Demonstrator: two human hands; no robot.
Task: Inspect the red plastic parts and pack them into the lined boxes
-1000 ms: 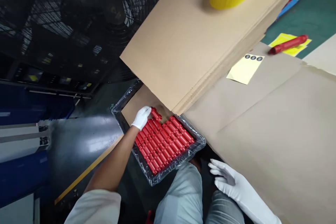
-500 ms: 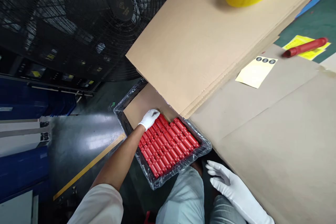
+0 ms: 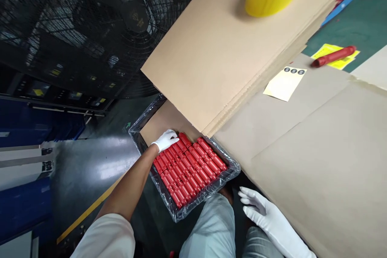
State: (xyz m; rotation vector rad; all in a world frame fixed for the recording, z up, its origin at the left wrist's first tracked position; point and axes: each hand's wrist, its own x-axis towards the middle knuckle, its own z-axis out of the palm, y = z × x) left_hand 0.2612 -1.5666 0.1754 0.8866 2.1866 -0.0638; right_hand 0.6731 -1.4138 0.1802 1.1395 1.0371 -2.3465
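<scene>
My left hand [image 3: 165, 140], in a white glove, reaches over the upper left part of a layer of red tubes [image 3: 193, 167]. Its fingers point to the right and lie slightly apart close to one red tube [image 3: 184, 139], with nothing seen in them. The tubes lie side by side in rows inside a box lined with dark plastic film [image 3: 178, 213]. Brown cardboard [image 3: 157, 125] shows at the box's far end. My right hand [image 3: 261, 211], also gloved in white, hangs near the table edge with fingers apart, holding nothing.
A stack of cardboard sheets [image 3: 205, 56] overhangs the box's far corner and carries a yellow tape roll [image 3: 267, 2]. On the table are a label sheet [image 3: 286, 84] and a loose red tube [image 3: 334, 56] on yellow paper. A big black fan [image 3: 133, 16] stands beyond.
My left hand has drawn back slightly to the left, uncovering more of the red tube beside its fingers. The view has shifted a little; my right hand keeps its pose.
</scene>
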